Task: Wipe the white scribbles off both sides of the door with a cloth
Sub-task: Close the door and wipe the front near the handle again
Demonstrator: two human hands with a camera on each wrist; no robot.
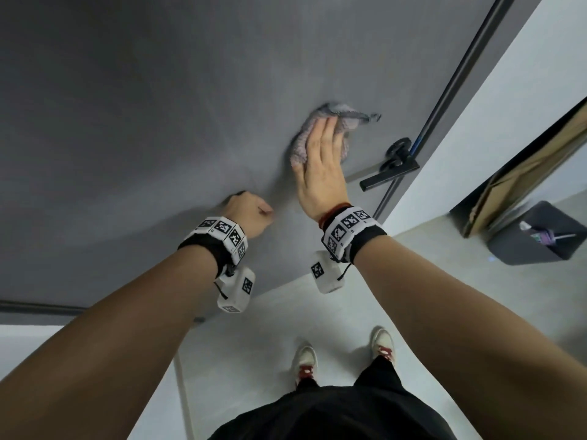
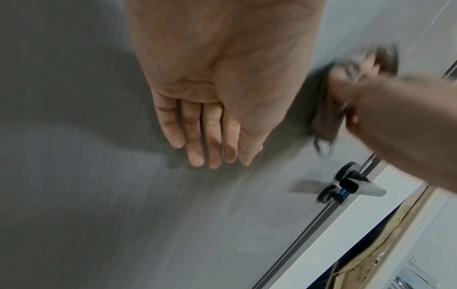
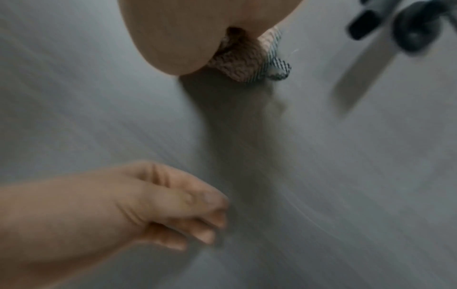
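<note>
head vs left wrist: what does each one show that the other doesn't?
Only head: the person's shoes, the dark bin on the floor, and the right hand flat over the cloth.

Only left wrist: the left hand from the palm side, straight fingers holding nothing; faint whitish smears below the handle.

Both: grey door, black door handle, cardboard beyond the door's edge.

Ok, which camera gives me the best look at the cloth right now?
The head view: the cloth shows almost whole, pressed flat to the door under the right hand, left of the handle. The right wrist view shows only a corner below the palm. The left wrist view shows it blurred behind the right forearm.
</note>
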